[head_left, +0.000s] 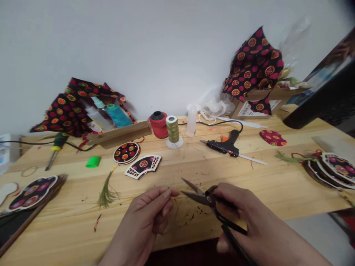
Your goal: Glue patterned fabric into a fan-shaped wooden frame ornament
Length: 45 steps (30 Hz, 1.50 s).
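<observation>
My right hand [244, 210] grips a pair of black-handled scissors [209, 199], whose blades stand apart and point left toward my other hand. Thumb and forefinger of my left hand [152, 210] are pinched together just left of the blade tips; thin, faint strands seem to hang there, too fine to name. Beyond my hands lies a fan-shaped ornament [142, 166] with patterned cloth in a pale openwork frame. Beside it is a round ornament [126, 152], with a green tassel [107, 192] nearby. Dark snippets and thread bits are scattered below the scissors.
A black glue gun [226, 144] lies behind the scissors. Red thread [159, 125] and olive thread [173, 130] stand upright at the back. Stacked ornaments [337, 170] sit at right, another cloth-covered piece [33, 194] at left. A screwdriver [54, 151] and green cap [93, 162] are at left.
</observation>
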Each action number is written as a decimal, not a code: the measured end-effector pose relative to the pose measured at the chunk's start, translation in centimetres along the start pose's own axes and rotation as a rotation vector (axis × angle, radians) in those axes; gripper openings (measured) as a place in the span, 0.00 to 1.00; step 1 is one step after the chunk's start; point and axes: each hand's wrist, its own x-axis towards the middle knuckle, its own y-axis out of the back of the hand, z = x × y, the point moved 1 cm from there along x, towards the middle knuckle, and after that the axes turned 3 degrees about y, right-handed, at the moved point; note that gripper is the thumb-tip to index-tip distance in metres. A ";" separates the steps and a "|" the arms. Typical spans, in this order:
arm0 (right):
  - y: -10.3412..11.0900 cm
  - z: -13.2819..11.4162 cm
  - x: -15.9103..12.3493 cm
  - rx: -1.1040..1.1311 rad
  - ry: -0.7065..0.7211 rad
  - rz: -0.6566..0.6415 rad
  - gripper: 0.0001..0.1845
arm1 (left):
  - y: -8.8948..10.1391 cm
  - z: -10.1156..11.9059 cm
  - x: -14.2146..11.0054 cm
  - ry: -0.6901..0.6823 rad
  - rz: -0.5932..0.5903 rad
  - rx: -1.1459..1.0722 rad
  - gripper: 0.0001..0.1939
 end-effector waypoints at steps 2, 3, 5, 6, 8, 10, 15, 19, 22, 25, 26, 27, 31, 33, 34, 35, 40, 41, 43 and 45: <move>0.1 -0.5 0.4 0.023 -0.042 -0.072 0.13 | 0.0 0.0 0.0 -0.003 -0.002 -0.002 0.11; 0.2 -0.5 0.5 0.015 -0.062 -0.100 0.11 | 0.0 0.0 -0.1 -0.004 -0.002 -0.001 0.11; 0.3 -0.4 0.8 -0.033 -0.088 -0.143 0.10 | 0.0 0.0 -0.1 -0.015 -0.004 0.006 0.11; 0.4 -0.3 0.9 -0.064 -0.093 -0.156 0.10 | 0.0 0.0 -0.1 -0.021 -0.004 0.012 0.11; 0.4 -0.2 1.2 -0.107 -0.091 -0.170 0.12 | -0.1 0.0 0.0 -0.033 -0.001 0.032 0.12; 0.4 -0.3 1.5 -0.121 -0.079 -0.186 0.14 | -0.1 0.0 0.0 -0.046 -0.003 0.066 0.13; 0.0 -0.8 2.2 -0.135 -0.006 -0.184 0.15 | 0.0 -0.4 0.0 -0.056 -0.054 0.148 0.14; -0.3 -0.9 2.6 -0.158 0.037 -0.181 0.15 | 0.3 -0.7 0.0 -0.061 -0.062 0.163 0.11; -0.5 -0.8 2.7 -0.156 0.036 -0.192 0.15 | 0.3 -0.8 0.1 -0.049 -0.065 0.155 0.11; -0.6 -0.8 2.7 -0.138 0.022 -0.196 0.15 | 0.3 -0.8 0.2 -0.050 -0.066 0.157 0.11; -0.6 -0.8 2.6 -0.129 0.016 -0.200 0.15 | 0.3 -0.8 0.2 -0.051 -0.069 0.160 0.11; -0.7 -0.8 2.6 -0.120 0.010 -0.206 0.15 | 0.3 -0.8 0.2 -0.050 -0.072 0.162 0.11; -0.8 -0.6 2.6 -0.094 0.003 -0.201 0.15 | 0.5 -1.0 0.2 -0.043 -0.078 0.163 0.12; -0.9 -0.5 2.5 -0.081 0.010 -0.195 0.15 | 0.6 -1.1 0.2 -0.043 -0.072 0.163 0.12; -1.0 -0.4 2.5 -0.078 0.013 -0.195 0.15 | 0.6 -1.1 0.2 -0.043 -0.072 0.162 0.12; -1.0 -0.3 2.5 -0.079 0.014 -0.196 0.14 | 0.6 -1.1 0.2 -0.043 -0.073 0.162 0.11; -1.0 -0.4 2.5 -0.078 0.012 -0.189 0.15 | 0.5 -1.0 0.1 -0.041 -0.078 0.163 0.13; -1.0 -0.4 2.6 -0.071 0.011 -0.193 0.15 | 0.4 -1.0 0.1 -0.042 -0.079 0.161 0.13; -1.0 -0.5 2.6 -0.070 -0.001 -0.198 0.15 | 0.4 -1.0 0.1 -0.049 -0.089 0.166 0.13; -1.0 -0.5 2.6 -0.083 -0.020 -0.192 0.15 | 0.3 -0.9 0.1 -0.060 -0.097 0.173 0.13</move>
